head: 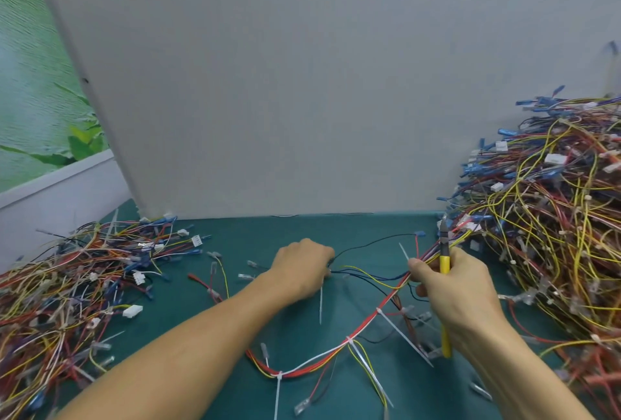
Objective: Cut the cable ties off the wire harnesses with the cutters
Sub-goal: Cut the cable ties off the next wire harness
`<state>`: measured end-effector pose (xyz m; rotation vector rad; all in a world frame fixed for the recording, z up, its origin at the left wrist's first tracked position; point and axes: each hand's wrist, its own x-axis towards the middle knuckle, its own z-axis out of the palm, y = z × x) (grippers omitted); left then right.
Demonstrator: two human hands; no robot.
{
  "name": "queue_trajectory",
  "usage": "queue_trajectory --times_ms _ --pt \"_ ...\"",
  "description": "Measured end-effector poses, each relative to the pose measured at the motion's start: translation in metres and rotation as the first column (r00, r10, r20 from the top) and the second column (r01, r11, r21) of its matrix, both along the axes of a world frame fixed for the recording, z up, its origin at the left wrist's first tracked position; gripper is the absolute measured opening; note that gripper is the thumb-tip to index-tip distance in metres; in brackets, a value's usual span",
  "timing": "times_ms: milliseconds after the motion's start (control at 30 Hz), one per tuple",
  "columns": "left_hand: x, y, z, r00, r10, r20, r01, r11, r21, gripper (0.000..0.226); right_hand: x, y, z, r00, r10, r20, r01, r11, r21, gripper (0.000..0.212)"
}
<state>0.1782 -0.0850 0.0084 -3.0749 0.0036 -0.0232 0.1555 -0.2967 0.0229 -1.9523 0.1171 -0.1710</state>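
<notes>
Green table mat carries the wire harness stretched between the left hand, whose fingers grip its wires, and the right hand, clenched on the yellow cutters; its cable ties sit tight, so the blades could nick a wire's insulation instead.

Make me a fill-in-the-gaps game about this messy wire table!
The right hand holds cutters with ____ handles.
The bigger wire pile lies on the person's ____ side.
The cable ties on the middle harness are ____.
Missing words: yellow, right, white.
</notes>
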Motion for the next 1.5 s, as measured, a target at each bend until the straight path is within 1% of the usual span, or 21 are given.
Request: queue_trajectory --times_ms 100,167,200,267,333,367,400,433,533,633,733,833,900,967,1033,1100,1133,1200,1333,1400,1500 --pt "0.003 0.000 0.008 0.985 -0.037 0.169 0.024 0.997 0.076 0.013 0.000 0.001 -0.001 1.000 0.012 -0.002 -0.012 1.000 0.001 0.021" --pt "0.006 -0.002 0.015 0.950 -0.051 0.308 0.042 0.998 0.038 0.008 0.000 0.002 -0.002 1.000 0.020 -0.011 -0.020 1.000 0.000 0.020" --pt "0.008 -0.001 0.016 0.940 -0.047 0.339 0.048 0.999 0.007 0.009 0.000 0.003 -0.002 0.999 0.026 -0.019 -0.026 1.000 -0.003 0.019" --pt "0.010 0.002 0.010 0.964 -0.089 0.250 0.083 0.996 0.036 0.018 -0.001 0.005 -0.005 0.999 0.038 -0.031 -0.039 0.999 -0.019 0.019" --pt "0.004 0.008 -0.002 0.993 -0.113 0.032 0.109 0.989 0.101 0.025 -0.003 0.008 -0.008 0.997 0.056 -0.043 -0.058 0.997 -0.044 0.019" --pt "0.000 0.012 -0.009 0.992 -0.115 -0.046 0.118 0.990 0.083 0.031 -0.003 0.009 -0.010 0.997 0.066 -0.050 -0.069 0.996 -0.054 0.019" --pt "-0.005 0.015 -0.014 0.991 -0.111 -0.072 0.114 0.993 0.038 0.036 -0.004 0.010 -0.011 0.996 0.076 -0.056 -0.079 0.995 -0.066 0.019" --pt "-0.010 0.017 -0.016 0.993 -0.112 -0.039 0.111 0.994 -0.011 0.042 -0.004 0.011 -0.012 0.995 0.084 -0.061 -0.088 0.993 -0.080 0.019" --pt "-0.029 0.014 -0.008 0.977 -0.104 0.188 0.120 0.990 -0.079 0.056 -0.004 0.013 -0.014 0.988 0.123 -0.092 -0.134 0.983 -0.126 0.019" --pt "-0.062 -0.004 0.001 0.947 -0.059 0.316 0.165 0.933 -0.319 0.035 -0.005 0.012 -0.011 0.962 0.230 -0.149 -0.242 0.967 -0.075 0.019" --pt "-0.092 -0.028 -0.005 0.971 -0.047 0.233 0.156 0.866 -0.474 0.036 -0.006 0.007 -0.004 0.915 0.340 -0.217 -0.353 0.935 -0.022 0.022" --pt "-0.105 -0.043 -0.021 0.990 -0.029 0.136 0.090 0.880 -0.467 0.033 -0.007 -0.002 0.007 0.871 0.418 -0.258 -0.425 0.905 0.029 0.012" --pt "-0.105 -0.046 -0.029 0.991 -0.006 0.135 0.071 0.875 -0.480 0.026 -0.006 -0.012 0.015 0.884 0.405 -0.235 -0.413 0.911 0.017 0.010" --pt "-0.103 -0.044 -0.035 0.984 0.022 0.176 0.072 0.856 -0.511 0.022 -0.003 -0.025 0.026 0.920 0.357 -0.162 -0.364 0.931 -0.015 0.004" --pt "-0.102 -0.040 -0.038 0.974 0.050 0.219 0.073 0.850 -0.521 0.021 0.001 -0.039 0.033 0.947 0.309 -0.088 -0.320 0.933 -0.164 0.006" --pt "-0.101 -0.036 -0.041 0.968 0.069 0.241 0.060 0.870 -0.489 0.021 0.004 -0.048 0.033 0.943 0.315 -0.103 -0.329 0.855 -0.400 0.013" --pt "-0.101 -0.036 -0.043 0.966 0.078 0.247 0.049 0.882 -0.469 0.021 0.004 -0.049 0.031 0.932 0.326 -0.157 -0.360 0.790 -0.496 0.017" --pt "-0.101 -0.035 -0.044 0.962 0.101 0.252 0.022 0.896 -0.443 0.021 0.002 -0.043 0.023 0.894 0.332 -0.301 -0.449 0.654 -0.609 0.025" --pt "-0.100 -0.033 -0.044 0.961 0.158 0.226 -0.054 0.911 -0.409 0.027 -0.001 -0.032 0.009 0.816 0.298 -0.496 -0.578 0.398 -0.712 0.038" --pt "-0.099 -0.032 -0.043 0.967 0.156 0.203 -0.057 0.904 -0.423 0.026 0.000 -0.035 0.008 0.806 0.243 -0.540 -0.592 0.332 -0.734 0.038" --pt "-0.096 -0.028 -0.041 0.969 0.162 0.187 -0.035 0.838 -0.545 0.019 0.004 -0.045 0.010 0.805 0.170 -0.568 -0.593 0.271 -0.758 0.032"
